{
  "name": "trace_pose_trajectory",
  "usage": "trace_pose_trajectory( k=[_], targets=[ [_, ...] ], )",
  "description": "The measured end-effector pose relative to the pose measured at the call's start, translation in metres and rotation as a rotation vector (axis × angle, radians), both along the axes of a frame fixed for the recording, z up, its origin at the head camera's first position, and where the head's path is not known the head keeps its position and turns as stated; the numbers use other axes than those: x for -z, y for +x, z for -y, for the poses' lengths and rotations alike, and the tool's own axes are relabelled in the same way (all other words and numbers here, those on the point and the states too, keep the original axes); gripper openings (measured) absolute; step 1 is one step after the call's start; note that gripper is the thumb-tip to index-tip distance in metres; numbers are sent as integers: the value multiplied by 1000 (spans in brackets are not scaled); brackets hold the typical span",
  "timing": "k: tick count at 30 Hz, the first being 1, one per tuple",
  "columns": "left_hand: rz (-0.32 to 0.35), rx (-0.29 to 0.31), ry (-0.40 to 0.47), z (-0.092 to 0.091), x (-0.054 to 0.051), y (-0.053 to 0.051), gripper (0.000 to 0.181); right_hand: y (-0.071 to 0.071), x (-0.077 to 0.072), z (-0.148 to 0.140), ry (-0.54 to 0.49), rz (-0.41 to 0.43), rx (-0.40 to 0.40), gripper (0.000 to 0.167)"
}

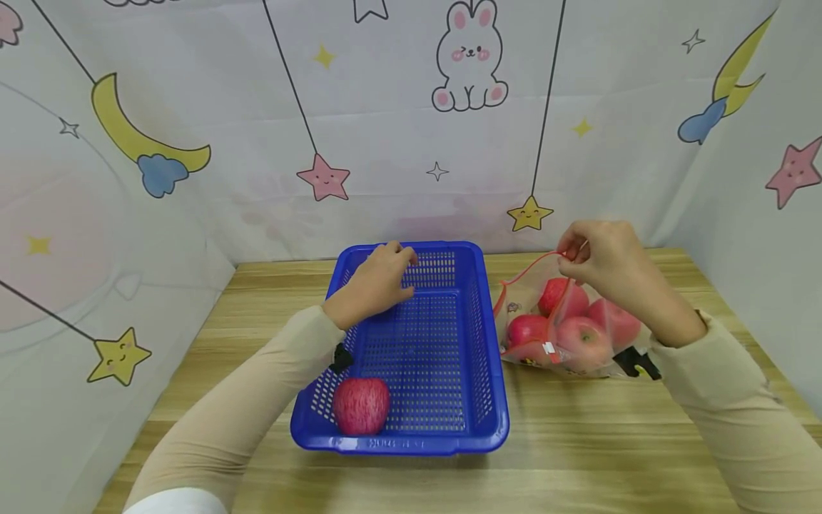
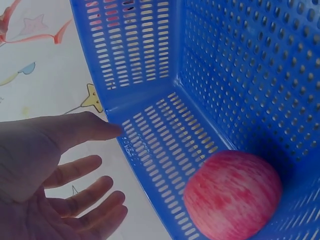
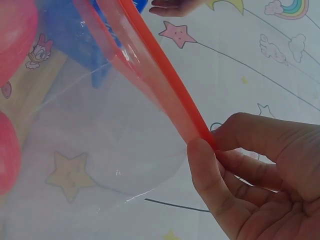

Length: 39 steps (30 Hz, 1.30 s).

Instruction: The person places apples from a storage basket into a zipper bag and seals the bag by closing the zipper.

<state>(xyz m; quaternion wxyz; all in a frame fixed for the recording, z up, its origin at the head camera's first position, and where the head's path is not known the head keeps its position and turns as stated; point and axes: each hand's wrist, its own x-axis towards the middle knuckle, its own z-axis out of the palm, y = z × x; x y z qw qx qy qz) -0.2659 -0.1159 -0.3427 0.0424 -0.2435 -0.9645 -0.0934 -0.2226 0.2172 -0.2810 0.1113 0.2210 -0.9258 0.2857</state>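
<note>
My left hand (image 1: 380, 278) hangs over the far left part of a blue plastic basket (image 1: 491, 421), fingers relaxed and apart, holding nothing. A red apple (image 1: 361, 405) sits in the basket's near left corner. Below the left hand, the left wrist view has an apple (image 2: 232, 195) by a slotted wall; it appears to be a second one, covered by the hand in the head view. With thumb and fingertips my right hand (image 1: 604, 250) pinches the red zip edge (image 3: 175, 90) of a clear bag (image 1: 526, 285). Several apples (image 1: 584, 341) lie inside the bag, whose mouth gapes toward the basket.
Basket and bag stand side by side on a wood-grain table (image 1: 578, 442), the bag at the right. A white cloth (image 1: 385, 128) printed with cartoon stars, moons and a rabbit hangs behind the table and along its sides.
</note>
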Motion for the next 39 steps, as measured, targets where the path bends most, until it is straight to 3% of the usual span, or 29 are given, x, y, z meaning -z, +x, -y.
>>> trace_pose_trajectory(
  k=[9,15,20,27,33,39],
  targets=[
    [79,-67,-48,9,5,-7,51,-1,1,-1,6,-7,7,8],
    [98,-95,-110,14,10,-12,58,-1,2,-3,5,-20,3,8],
    [101,-121,-131,17,15,-15,52,-1,2,-3,2,-21,2,8],
    [174,-183,-157,20,19,-19,62,0,2,-5,-8,-11,5,9],
    [206,-202,-178,21,21,-22,74,0,2,-6,-11,-4,7,9],
    [218,-204,-176,23,22,-21,69,0,3,-6,-15,9,9,10]
  ],
)
